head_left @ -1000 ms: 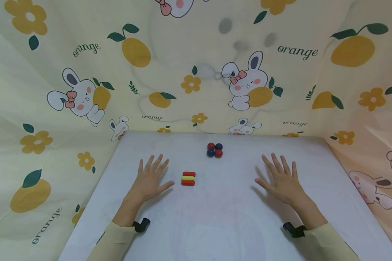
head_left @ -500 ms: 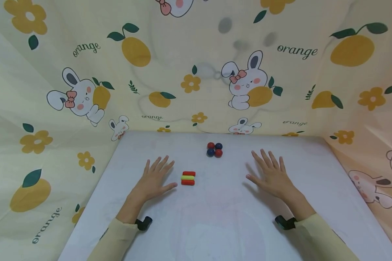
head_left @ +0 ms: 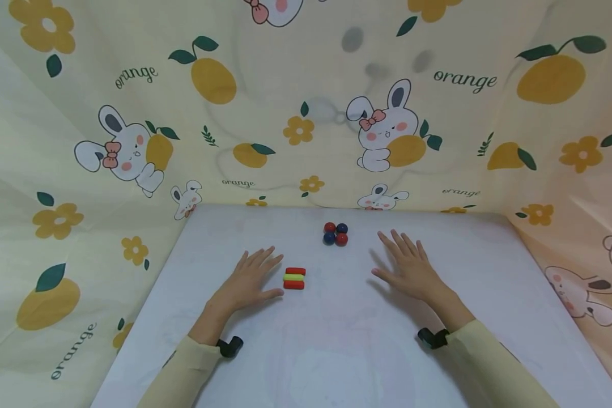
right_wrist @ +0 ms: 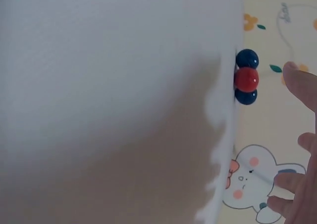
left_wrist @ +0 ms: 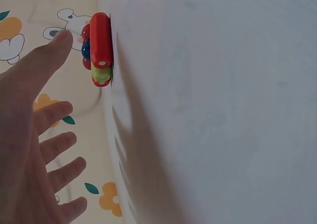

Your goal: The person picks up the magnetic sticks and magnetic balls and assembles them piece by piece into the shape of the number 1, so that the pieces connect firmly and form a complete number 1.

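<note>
Two red sticks and a yellow-green one (head_left: pixel 293 277) lie side by side on the white table (head_left: pixel 331 357). Just left of them hovers my left hand (head_left: pixel 250 279), fingers spread, holding nothing; its thumb tip is close to the sticks. In the left wrist view the nearest red stick (left_wrist: pixel 101 39) shows past the thumb. Farther back, red and blue balls (head_left: pixel 341 239) sit in a tight square cluster. My right hand (head_left: pixel 410 271) is spread above the table to the right of the balls, apart from them. The right wrist view shows a red ball (right_wrist: pixel 246 79) between dark blue ones.
Behind the table and along its sides hangs a cream cloth (head_left: pixel 265 124) printed with rabbits, oranges and flowers. A black wrist strap mount (head_left: pixel 230 347) sits on the left wrist, another mount (head_left: pixel 432 338) on the right. Both hands cast shadows on the tabletop.
Both hands have moved inward: the left one rightward toward the sticks, the right one leftward and slightly farther back toward the balls. Sticks and balls have stayed in place.
</note>
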`<state>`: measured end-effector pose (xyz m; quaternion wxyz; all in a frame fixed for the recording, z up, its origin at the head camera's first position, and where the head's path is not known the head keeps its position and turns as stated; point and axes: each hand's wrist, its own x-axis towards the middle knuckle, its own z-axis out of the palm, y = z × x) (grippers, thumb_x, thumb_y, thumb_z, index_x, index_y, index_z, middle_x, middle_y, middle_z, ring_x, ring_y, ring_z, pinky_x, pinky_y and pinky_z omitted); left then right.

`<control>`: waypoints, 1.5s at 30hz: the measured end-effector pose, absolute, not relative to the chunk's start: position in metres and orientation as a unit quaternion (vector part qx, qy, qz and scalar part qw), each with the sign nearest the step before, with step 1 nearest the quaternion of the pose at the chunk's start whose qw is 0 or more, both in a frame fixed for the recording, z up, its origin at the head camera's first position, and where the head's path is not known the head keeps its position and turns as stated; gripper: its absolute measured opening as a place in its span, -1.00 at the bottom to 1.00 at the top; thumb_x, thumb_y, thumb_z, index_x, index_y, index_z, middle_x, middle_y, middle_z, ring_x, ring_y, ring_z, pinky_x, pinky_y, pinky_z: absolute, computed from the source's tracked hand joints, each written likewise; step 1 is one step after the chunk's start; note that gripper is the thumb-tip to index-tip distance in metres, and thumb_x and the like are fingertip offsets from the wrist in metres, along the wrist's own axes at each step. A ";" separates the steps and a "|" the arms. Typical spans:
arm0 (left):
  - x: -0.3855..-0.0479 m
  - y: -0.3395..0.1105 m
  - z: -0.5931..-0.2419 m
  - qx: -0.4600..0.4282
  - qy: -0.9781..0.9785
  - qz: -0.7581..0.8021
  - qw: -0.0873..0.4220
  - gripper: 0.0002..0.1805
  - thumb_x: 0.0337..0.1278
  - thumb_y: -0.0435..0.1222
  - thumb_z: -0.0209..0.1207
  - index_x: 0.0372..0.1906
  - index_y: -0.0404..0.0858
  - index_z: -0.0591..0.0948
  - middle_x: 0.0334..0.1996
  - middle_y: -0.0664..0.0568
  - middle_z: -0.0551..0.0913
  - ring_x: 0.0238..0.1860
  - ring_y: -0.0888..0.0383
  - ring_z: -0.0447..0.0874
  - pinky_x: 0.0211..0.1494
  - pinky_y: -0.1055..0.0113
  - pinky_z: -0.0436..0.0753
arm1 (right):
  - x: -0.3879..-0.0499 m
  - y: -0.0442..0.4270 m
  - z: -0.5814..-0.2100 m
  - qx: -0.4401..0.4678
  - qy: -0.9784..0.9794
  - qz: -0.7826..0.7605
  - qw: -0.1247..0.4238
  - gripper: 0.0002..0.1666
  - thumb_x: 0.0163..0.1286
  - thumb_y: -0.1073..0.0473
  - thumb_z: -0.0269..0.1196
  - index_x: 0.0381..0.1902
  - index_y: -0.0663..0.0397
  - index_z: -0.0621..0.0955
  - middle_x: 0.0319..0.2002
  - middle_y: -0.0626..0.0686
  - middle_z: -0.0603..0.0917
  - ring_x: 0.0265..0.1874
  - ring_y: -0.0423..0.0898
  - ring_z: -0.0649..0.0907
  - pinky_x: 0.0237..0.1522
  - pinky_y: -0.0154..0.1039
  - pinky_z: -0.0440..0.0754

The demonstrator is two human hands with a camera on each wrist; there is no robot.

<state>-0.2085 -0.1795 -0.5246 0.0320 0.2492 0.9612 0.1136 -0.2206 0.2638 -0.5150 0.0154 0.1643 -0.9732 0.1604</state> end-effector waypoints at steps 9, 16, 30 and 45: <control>-0.210 -0.168 -0.531 0.252 0.959 0.116 0.062 -0.01 0.31 0.28 0.33 0.72 0.11 0.22 0.72 0.05 0.15 0.71 0.00 0.05 0.70 -0.17 0.01 | -0.233 0.254 -0.521 0.170 -0.970 0.176 0.001 0.19 0.45 -0.41 0.33 0.78 -0.22 0.02 0.72 0.30 0.04 0.66 0.42 0.05 0.57 0.49 -0.12; -0.211 -0.161 -0.529 0.266 0.953 0.135 0.057 -0.09 0.30 0.22 0.39 0.66 0.10 0.35 0.66 0.07 0.29 0.65 0.00 0.20 0.65 -0.13 0.22 | -0.241 0.249 -0.522 0.193 -0.959 0.206 0.009 0.17 0.45 -0.36 0.37 0.77 -0.16 0.07 0.68 0.35 0.13 0.63 0.41 0.15 0.57 0.46 -0.01; -0.213 -0.153 -0.525 0.269 0.949 0.158 0.050 -0.28 0.25 0.13 0.48 0.46 0.07 0.57 0.41 0.08 0.52 0.44 0.02 0.45 0.48 -0.02 0.51 | -0.258 0.234 -0.532 0.180 -0.943 0.280 -0.025 0.18 0.40 -0.19 0.49 0.75 -0.16 0.10 0.66 0.22 0.22 0.62 0.33 0.21 0.49 0.44 0.25; -0.211 -0.145 -0.524 0.251 0.955 0.146 0.061 -0.45 0.25 0.08 0.50 0.29 0.06 0.66 0.24 0.12 0.59 0.28 0.10 0.52 0.38 0.09 0.60 | -0.276 0.219 -0.541 0.186 -0.916 0.356 -0.015 0.03 0.42 0.00 0.52 0.67 0.02 0.24 0.40 0.32 0.52 0.29 0.27 0.57 0.31 0.28 0.55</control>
